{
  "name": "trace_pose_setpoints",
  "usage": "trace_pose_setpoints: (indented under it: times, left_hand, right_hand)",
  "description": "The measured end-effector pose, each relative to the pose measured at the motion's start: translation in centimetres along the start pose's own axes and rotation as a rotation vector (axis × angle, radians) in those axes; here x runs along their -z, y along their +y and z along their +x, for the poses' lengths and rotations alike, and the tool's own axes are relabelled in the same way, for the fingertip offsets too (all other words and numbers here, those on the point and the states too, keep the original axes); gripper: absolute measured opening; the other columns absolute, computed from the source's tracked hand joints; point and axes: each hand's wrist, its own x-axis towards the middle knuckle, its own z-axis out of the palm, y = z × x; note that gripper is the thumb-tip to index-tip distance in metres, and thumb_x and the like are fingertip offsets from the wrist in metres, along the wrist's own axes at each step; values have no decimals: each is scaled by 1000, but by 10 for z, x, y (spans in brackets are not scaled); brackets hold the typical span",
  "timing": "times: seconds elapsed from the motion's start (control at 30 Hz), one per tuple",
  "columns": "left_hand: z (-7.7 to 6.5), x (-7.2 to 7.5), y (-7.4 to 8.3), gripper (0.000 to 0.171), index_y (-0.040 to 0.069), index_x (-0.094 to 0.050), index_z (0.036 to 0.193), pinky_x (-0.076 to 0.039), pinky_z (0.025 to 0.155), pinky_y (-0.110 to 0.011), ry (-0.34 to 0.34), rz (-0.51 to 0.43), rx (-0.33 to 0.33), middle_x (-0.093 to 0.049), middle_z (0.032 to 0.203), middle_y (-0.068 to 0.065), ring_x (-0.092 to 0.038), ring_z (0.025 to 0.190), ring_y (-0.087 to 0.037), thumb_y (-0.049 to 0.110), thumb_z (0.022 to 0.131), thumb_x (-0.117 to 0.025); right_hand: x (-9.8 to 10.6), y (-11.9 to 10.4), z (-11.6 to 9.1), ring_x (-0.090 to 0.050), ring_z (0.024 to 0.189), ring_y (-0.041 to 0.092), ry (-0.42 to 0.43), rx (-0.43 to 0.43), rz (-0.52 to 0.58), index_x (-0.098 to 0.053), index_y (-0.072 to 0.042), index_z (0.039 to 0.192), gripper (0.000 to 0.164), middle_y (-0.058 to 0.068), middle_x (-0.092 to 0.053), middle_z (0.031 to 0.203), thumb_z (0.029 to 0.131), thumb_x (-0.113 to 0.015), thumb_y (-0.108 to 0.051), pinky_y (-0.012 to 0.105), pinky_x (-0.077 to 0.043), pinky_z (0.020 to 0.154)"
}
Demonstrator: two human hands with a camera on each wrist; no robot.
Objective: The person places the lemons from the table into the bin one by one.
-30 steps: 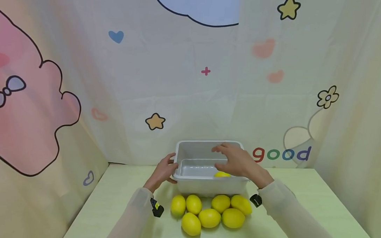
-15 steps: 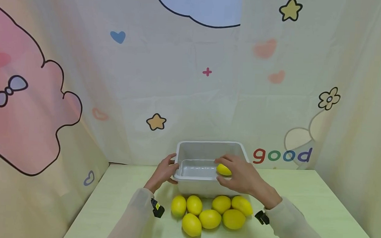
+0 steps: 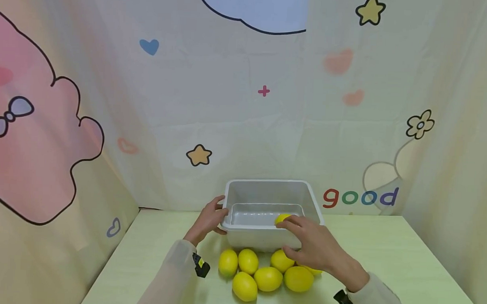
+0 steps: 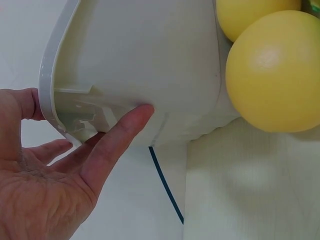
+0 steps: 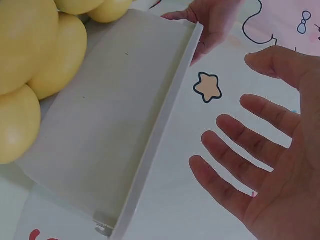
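A light grey plastic bin (image 3: 256,238) stands at the back of the table, one yellow lemon (image 3: 282,218) lying inside toward the right. My left hand (image 3: 208,219) grips the bin's left side; in the left wrist view the thumb hooks over the rim (image 4: 47,85) and a finger presses the outer wall. My right hand (image 3: 318,246) hovers over the bin's front right, its spread fingers holding nothing, as the right wrist view also shows. Several lemons (image 3: 268,279) lie grouped on the table before the bin, and the right hand covers part of the rear right ones.
The pale wooden table (image 3: 392,264) reaches back to a curtain (image 3: 244,134) printed with stars, hearts and the word "good". The bin stands close against it. A black wrist strap piece shows at each sleeve.
My right hand has moved from above the bin's inside toward me and down, over the front lemons. A lemon is now in view in the bin. The left hand stays put.
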Motion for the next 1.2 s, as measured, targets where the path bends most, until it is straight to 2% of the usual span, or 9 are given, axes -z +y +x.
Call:
trace_pose_setpoints:
  times: [0.23, 0.53, 0.7, 0.9, 1.03, 1.17, 1.2]
  left_hand:
    - [0, 0, 0, 65, 15, -29, 154, -61, 62, -46, -5, -6, 1, -43, 149, -25, -57, 121, -46, 22, 95, -53]
    - [0, 0, -1, 67, 15, -27, 155, -61, 62, -44, -5, -1, 12, -41, 150, -25, -56, 122, -47, 23, 94, -53]
    - [-1, 0, 0, 65, 15, -27, 155, -61, 62, -45, -5, 1, -6, -41, 150, -26, -58, 120, -45, 23, 95, -53]
    - [0, -1, -1, 66, 13, -25, 155, -61, 63, -49, -7, 2, -15, -40, 150, -27, -59, 118, -44, 23, 96, -52]
    - [-1, 1, 1, 66, 16, -26, 155, -61, 63, -47, -8, -8, -4, -40, 151, -25, -58, 120, -45, 24, 95, -53]
    - [0, 1, -1, 65, 17, -28, 155, -61, 62, -45, -9, -12, -3, -40, 151, -25, -58, 120, -44, 23, 95, -53]
    - [-3, 1, 2, 65, 15, -27, 155, -61, 63, -46, -11, -12, -4, -40, 151, -26, -58, 120, -45, 22, 95, -53]
  right_hand:
    - [-9, -1, -13, -64, 99, 19, -52, -4, 0, -65, -23, 122, 43, -1, -66, 120, 81, -74, -33, 32, -54, 68]
    - [-27, 8, -28, -63, 97, 16, -173, -86, 42, -66, -23, 120, 42, -2, -64, 121, 81, -76, -34, 34, -55, 70]
    - [-37, 11, -34, -61, 93, 16, -234, -109, 70, -67, -22, 121, 43, -3, -64, 118, 80, -76, -35, 35, -54, 69]
    - [-46, 11, -41, -60, 89, 14, -267, -109, 70, -68, -21, 117, 42, -4, -65, 114, 79, -76, -35, 34, -51, 65]
    - [-53, 12, -46, -61, 90, 16, -289, -107, 60, -69, -21, 115, 41, -3, -66, 113, 77, -77, -35, 36, -53, 66]
    - [-60, 14, -50, -60, 87, 15, -302, -96, 46, -69, -21, 114, 40, -4, -66, 108, 77, -77, -35, 35, -52, 64]
    - [-61, 15, -51, -60, 86, 14, -303, -94, 44, -69, -21, 113, 40, -5, -65, 107, 77, -77, -35, 34, -51, 63]
